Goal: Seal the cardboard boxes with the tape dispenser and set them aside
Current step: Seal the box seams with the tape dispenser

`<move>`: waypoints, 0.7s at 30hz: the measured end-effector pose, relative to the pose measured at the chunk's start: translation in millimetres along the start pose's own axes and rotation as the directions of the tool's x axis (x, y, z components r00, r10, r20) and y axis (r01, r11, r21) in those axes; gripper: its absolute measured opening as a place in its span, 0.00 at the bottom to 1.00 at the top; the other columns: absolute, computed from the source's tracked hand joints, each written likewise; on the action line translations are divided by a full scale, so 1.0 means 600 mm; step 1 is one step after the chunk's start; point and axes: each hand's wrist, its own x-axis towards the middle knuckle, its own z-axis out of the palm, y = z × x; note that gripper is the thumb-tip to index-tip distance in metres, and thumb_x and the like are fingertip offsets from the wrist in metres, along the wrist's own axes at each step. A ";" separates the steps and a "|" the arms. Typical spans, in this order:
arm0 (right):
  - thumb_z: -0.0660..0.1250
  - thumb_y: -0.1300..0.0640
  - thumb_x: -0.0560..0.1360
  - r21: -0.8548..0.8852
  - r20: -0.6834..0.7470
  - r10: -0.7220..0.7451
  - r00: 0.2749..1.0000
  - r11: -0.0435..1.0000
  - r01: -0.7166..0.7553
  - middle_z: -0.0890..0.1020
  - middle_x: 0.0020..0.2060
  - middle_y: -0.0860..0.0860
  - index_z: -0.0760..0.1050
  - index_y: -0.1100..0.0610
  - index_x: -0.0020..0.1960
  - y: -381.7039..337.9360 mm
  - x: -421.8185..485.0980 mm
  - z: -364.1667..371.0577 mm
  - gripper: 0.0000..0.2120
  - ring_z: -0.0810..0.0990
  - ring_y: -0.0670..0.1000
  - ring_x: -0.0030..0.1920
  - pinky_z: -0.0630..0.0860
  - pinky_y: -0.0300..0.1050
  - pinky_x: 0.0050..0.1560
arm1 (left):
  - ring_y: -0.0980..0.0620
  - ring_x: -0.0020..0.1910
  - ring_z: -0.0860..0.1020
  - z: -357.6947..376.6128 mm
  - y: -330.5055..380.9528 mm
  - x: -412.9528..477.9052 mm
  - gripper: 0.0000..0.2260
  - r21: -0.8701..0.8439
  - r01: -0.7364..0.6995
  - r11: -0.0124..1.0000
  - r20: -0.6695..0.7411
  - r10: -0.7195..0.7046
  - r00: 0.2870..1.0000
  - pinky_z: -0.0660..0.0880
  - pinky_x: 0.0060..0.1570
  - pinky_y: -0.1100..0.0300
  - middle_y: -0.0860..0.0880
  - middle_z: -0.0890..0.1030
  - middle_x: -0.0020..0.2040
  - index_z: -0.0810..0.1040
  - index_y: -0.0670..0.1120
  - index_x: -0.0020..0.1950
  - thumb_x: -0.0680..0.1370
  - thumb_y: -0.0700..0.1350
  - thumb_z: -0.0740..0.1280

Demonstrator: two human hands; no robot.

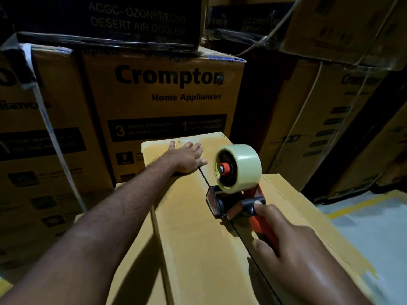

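Right hand [295,247] grasps the tape dispenser [240,172] on the cardboard box [193,227]; left hand [187,158], fingers straight, presses its flap.

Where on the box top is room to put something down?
Free: the near left flap, between forearm and seam; the cardboard right of the dispenser. Crowded: seam under dispenser and right hand; far end under left hand.
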 end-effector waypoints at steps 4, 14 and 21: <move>0.62 0.43 0.80 -0.018 0.003 0.018 1.000 1.000 -0.018 0.78 0.52 0.47 0.47 0.29 0.67 0.009 -0.037 0.002 0.26 0.79 0.48 0.49 0.75 0.39 0.50 | 0.51 0.82 0.44 -0.004 0.011 -0.010 0.31 0.000 0.004 1.000 -0.013 -0.004 1.000 0.40 0.75 0.32 0.53 0.45 0.84 0.49 0.51 0.84 0.84 0.65 0.47; 0.64 0.47 0.80 0.031 -0.113 0.021 0.993 0.999 -0.017 0.79 0.59 0.49 0.54 0.36 0.72 0.023 -0.058 0.017 0.26 0.77 0.49 0.47 0.79 0.44 0.49 | 0.48 0.82 0.49 0.016 0.087 -0.210 0.27 -0.110 0.075 0.991 -0.060 -0.082 0.995 0.44 0.76 0.32 0.51 0.53 0.83 0.57 0.51 0.82 0.85 0.60 0.49; 0.64 0.48 0.80 0.067 -0.100 -0.045 0.994 0.996 0.052 0.80 0.59 0.54 0.55 0.39 0.73 0.036 -0.050 0.013 0.26 0.77 0.53 0.46 0.78 0.48 0.46 | 0.52 0.79 0.31 0.017 0.250 -0.542 0.39 -0.396 0.153 0.905 0.177 -0.088 0.980 0.40 0.76 0.33 0.60 0.35 0.81 0.45 0.61 0.82 0.76 0.75 0.52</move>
